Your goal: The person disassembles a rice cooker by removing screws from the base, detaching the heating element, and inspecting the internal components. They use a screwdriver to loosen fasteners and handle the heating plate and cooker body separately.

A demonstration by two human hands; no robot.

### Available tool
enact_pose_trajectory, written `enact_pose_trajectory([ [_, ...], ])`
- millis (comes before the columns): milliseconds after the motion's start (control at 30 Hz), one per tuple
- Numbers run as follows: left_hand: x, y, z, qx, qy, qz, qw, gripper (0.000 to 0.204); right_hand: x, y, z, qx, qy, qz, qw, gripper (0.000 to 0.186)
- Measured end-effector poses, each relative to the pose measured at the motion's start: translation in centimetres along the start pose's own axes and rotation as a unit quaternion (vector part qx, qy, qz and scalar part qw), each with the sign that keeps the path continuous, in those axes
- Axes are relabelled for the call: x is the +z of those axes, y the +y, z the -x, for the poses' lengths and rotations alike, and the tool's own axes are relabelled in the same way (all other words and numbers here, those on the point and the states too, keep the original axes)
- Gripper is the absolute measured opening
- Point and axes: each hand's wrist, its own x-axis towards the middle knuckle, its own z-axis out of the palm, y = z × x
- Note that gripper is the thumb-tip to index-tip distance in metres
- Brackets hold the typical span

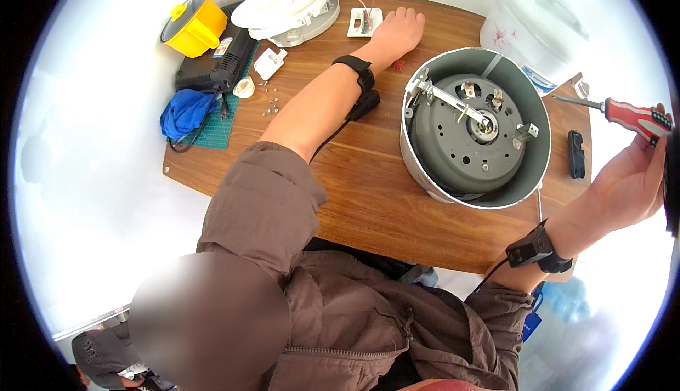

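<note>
Screwdriver (pixel 634 115): one. Metal drum (pixel 533 108): one. Wristbands (pixel 355 71) (pixel 531 246): two. Yellow container (pixel 198 24): one.

Table (pixel 361 207), right of centre: cooker shell (pixel 540 129); container (pixel 528 23) behind it, rightward; back left: cover (pixel 280 12); circuit panel (pixel 365 23) right of cover, just left of left hand (pixel 397 35); screws (pixel 273 102) before cover; right hand (pixel 634 175), with screwdriver (pixel 630 116), right of shell

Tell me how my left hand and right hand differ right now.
The right hand grips a red-and-white screwdriver; the left hand shows no tool, though its underside is hidden.
The left hand is over the table beside a small white panel; the right hand is at the picture's far right.
The left hand shows its back, while the right hand is partly lost at the dark rim.
Both wear black wrist straps.
</note>
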Motion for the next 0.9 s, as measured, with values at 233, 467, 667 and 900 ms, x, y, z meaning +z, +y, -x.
enact_pose_trajectory([
  [233, -0.4, 1.0, -0.1, -0.044, -0.054, 0.002, 0.998, 0.015, 0.6, -0.1, 0.1, 0.009, 0.007, 0.016, 1.000, 0.021],
  [467, 0.1, 0.2, 0.0, -0.093, -0.059, 0.088, 0.990, 0.012, 0.5, 0.8, 0.4, -0.140, -0.050, 0.197, 0.969, 0.029],
  [667, 0.5, 0.3, 0.1, -0.092, -0.066, 0.067, 0.991, 0.017, 0.2, 1.0, 0.5, -0.102, -0.053, 0.173, 0.978, 0.027],
  [900, -1.8, -1.1, -0.4, -0.100, -0.057, 0.109, 0.987, 0.027, -1.7, 2.9, -0.3, -0.128, -0.055, 0.181, 0.974, 0.017],
])
